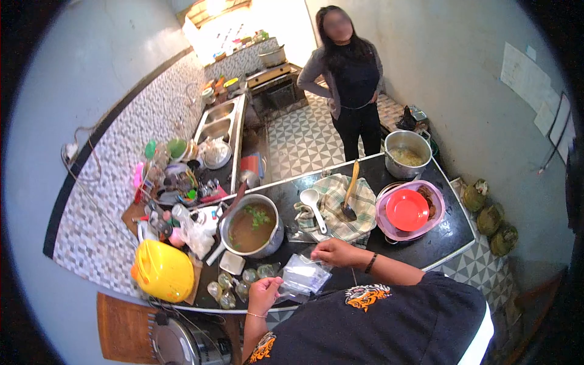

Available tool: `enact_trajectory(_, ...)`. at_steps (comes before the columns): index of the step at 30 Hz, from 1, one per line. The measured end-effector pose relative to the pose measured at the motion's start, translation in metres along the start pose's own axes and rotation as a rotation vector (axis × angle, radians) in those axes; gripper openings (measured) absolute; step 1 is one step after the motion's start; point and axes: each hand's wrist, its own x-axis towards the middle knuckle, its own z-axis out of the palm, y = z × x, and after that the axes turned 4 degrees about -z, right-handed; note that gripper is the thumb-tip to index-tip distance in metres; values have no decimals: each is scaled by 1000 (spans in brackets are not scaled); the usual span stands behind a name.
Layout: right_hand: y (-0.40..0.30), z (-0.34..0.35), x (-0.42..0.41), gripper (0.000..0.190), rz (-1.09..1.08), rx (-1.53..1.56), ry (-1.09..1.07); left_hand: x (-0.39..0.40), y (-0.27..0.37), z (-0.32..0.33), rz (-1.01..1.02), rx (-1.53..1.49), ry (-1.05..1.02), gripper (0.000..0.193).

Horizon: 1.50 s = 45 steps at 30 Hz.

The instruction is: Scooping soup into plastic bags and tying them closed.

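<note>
On the black counter before me lies a stack of clear plastic bags (303,275). My right hand (335,252) is just above the stack's far edge, with thumb and fingers pinched on what looks like a thin clear plastic edge. At the stack's left side is my left hand (264,292), its thumb and index finger brought together; whether clear film is between them is hard to see. Several knotted small bags of greenish contents (226,292) lie beside my left hand. Behind them stands a metal pot of brown broth (251,226) with green leaves on top.
A white ladle (312,205) and a wooden-handled spoon (351,191) rest on a checked cloth (328,219). Right of these are a pink basin (385,223) with a red plate (407,210) and another pot (407,171). A yellow jerrycan (166,269) stands left. A person (351,77) stands beyond the counter.
</note>
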Motion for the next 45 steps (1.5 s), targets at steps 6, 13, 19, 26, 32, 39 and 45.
enact_trajectory(6,-10,-28,-16,41,289,-1,155,30,23,15,-2,43,-188,23)
enact_trajectory(13,-28,-48,-36,33,232,251,275,63,67,63,807,566,488,28)
enact_trajectory(19,-14,-47,-34,31,65,-44,415,66,88,122,465,276,-403,22)
enact_trajectory(26,-15,-44,-32,26,185,282,359,74,85,136,209,-11,-644,21)
enact_trajectory(32,-29,-52,-16,34,163,371,225,80,80,127,243,-213,-595,10)
enact_trajectory(39,-27,-62,-13,28,186,223,331,67,93,118,254,-591,-556,13)
enact_trajectory(45,-16,-56,-13,17,-9,305,226,69,85,126,580,104,-206,19)
